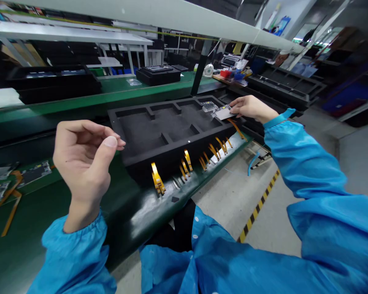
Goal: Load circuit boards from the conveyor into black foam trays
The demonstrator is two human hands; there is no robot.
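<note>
My right hand (253, 109) pinches a small circuit board (224, 112) with a pale rectangular face, over the far right end of a black foam tray (135, 153). An orange flex cable (237, 130) hangs near the board, over the tray's front edge. Beside the board lies a clear, glossy piece with electronic parts (209, 106). My left hand (84, 159) is raised near the tray's left end, thumb and fingertips together; no object shows in it.
Several orange flex strips (157, 179) stand along the green bench's (116, 216) front edge. Boards with orange cables (33, 173) lie at left. A black case (158, 75) sits on the shelf behind. A pale beam (171, 14) crosses overhead.
</note>
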